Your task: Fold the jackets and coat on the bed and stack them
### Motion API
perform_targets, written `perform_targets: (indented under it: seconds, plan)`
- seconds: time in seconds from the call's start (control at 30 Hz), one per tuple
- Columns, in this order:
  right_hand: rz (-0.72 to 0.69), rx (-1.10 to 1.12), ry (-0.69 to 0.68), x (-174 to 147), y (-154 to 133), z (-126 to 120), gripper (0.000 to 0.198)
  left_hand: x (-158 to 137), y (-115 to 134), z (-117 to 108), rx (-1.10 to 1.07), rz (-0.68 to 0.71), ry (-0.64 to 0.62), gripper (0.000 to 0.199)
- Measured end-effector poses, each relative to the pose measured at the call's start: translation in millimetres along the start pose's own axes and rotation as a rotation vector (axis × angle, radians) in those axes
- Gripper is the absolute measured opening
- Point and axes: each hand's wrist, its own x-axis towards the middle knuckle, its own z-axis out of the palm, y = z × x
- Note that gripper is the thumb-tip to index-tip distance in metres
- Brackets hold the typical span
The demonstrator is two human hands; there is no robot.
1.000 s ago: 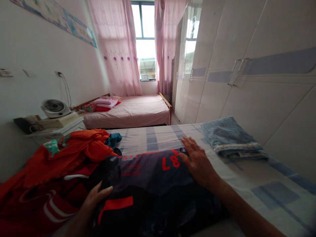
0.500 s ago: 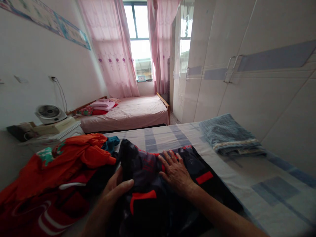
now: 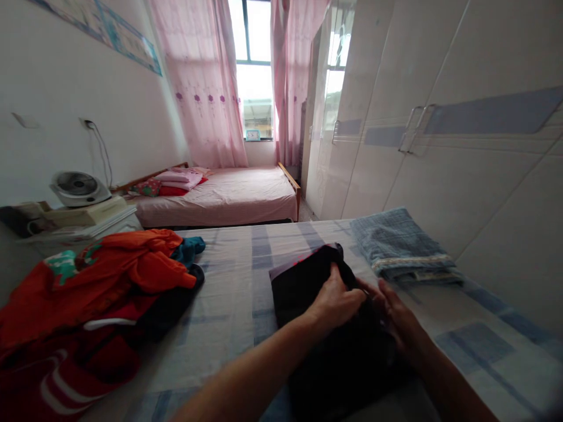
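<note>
A black garment with grey and red print showing at its upper left corner lies folded over on the bed in front of me. My left hand reaches across it, fingers bent at the upper right part of the cloth, holding the fold. At its right edge my right hand has its fingers round the cloth, partly hidden in shade. Whether it is trousers or shorts I cannot tell.
To the left is a pile of orange and red clothes. Folded blue jeans lie at the right. A fan stands on a side cabinet. Behind are a pink bed and a white wardrobe.
The garment, spread out with its grey and red front showing, is now folded over to the right, black side up. My left hand has moved right with it; my right hand moved to its right edge.
</note>
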Motion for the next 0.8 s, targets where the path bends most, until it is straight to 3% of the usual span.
perform_targets:
  seconds: [0.07,0.13,0.23,0.3,0.37,0.5,0.6,0.7,0.8]
  plan:
    - [0.072,0.042,-0.001,-3.3,1.9,-11.4,0.065,6.2,-13.0,15.1,0.058,-0.011,-0.104,0.071]
    - [0.057,-0.065,-0.008,-4.0,5.4,-12.0,0.058,-0.4,-19.4,16.9,0.088,0.038,-0.113,0.047]
    - [-0.069,-0.222,-0.041,0.6,9.8,-4.8,0.056,-21.7,-20.1,-7.0,0.262,0.194,0.061,0.034]
    - [-0.158,-0.205,-0.018,7.1,11.9,-4.3,0.062,-33.4,-21.3,-32.3,0.508,0.341,0.241,0.033]
    - [-0.205,-0.227,0.015,15.3,14.3,-9.9,0.065,-38.7,-27.9,-54.8,0.779,0.436,0.333,0.034]
    - [-0.272,-0.734,0.166,26.4,12.5,-22.3,0.052,-34.3,-51.5,-70.6,1.066,0.397,0.215,0.052]
    - [-0.495,-1.071,0.26,21.8,-7.5,-11.4,0.049,-30.2,-59.0,-60.2,1.113,0.35,0.207,0.06]
    - [-0.756,-1.257,0.0,21.1,-28.8,14.9,0.046,-37.1,-53.8,-42.7,1.104,0.321,0.247,0.058]
    - [-0.774,-1.392,-0.227,45.5,-25.0,34.1,0.045,-54.1,-54.6,-22.8,1.034,0.415,0.139,0.052]
